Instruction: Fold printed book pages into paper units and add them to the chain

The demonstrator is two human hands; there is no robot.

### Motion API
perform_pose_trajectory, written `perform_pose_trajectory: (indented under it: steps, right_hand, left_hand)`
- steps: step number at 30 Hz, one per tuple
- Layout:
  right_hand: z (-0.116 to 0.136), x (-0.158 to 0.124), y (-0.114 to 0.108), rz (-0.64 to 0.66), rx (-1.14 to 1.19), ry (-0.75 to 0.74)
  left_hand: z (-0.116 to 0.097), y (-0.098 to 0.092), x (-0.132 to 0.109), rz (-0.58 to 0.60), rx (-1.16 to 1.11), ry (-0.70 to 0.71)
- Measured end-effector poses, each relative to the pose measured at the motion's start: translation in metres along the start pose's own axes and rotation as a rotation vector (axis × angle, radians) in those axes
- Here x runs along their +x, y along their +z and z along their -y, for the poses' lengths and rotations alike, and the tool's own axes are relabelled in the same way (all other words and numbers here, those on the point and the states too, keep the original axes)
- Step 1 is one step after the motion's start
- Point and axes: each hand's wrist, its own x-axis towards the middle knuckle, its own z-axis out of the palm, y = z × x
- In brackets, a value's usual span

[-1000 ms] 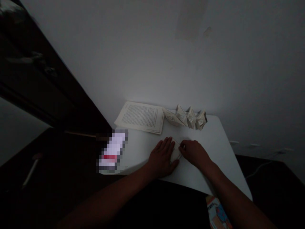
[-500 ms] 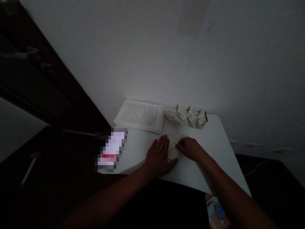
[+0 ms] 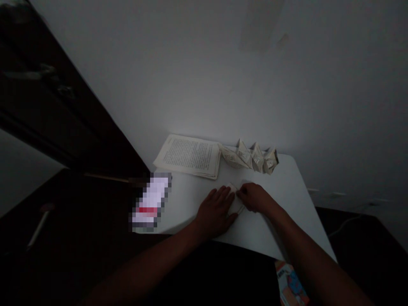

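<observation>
Near front edge of tabletop (image 3: pixel 251 233), presses paper (image 3: pixel 235 206) with flat left hand (image 3: pixel 213 212), touching it with curled right hand (image 3: pixel 255 197), grip unclear.

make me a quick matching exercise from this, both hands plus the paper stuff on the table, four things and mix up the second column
Column 1
1. left hand
2. right hand
3. stack of pages
4. folded paper shapes

Column 2
A. creased into points, in a row near the wall
B. curled, fingertips at the right side of the small paper
C. lying flat, lines of print facing up
D. laid palm down, partly covering the small paper

Right pairs: 1-D, 2-B, 3-C, 4-A
</observation>
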Motion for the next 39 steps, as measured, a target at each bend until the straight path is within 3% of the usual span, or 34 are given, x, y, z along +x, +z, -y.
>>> perform_pose_trajectory:
  steps: [9,13,17,22,27,39]
  right_hand:
    - [-0.002,0.016,-0.002,0.096,0.185,0.100]
    - [0.008,0.019,-0.008,0.100,0.096,0.104]
    - [0.012,0.023,-0.009,0.020,-0.040,0.123]
    - [0.008,0.025,-0.007,0.030,-0.031,0.120]
    - [0.001,0.021,-0.006,0.100,0.110,0.124]
    - [-0.030,-0.014,0.002,0.086,0.197,0.124]
  left_hand:
    - [0.004,-0.004,0.002,0.031,-0.064,0.014]
    - [0.004,-0.006,0.004,0.022,-0.064,0.026]
    - [0.005,-0.003,0.004,0.006,-0.066,0.021]
    - [0.005,-0.001,0.002,0.002,-0.071,0.004]
    - [0.004,-0.001,0.001,-0.006,-0.068,-0.013]
    - [0.005,-0.003,0.001,-0.009,-0.070,-0.013]
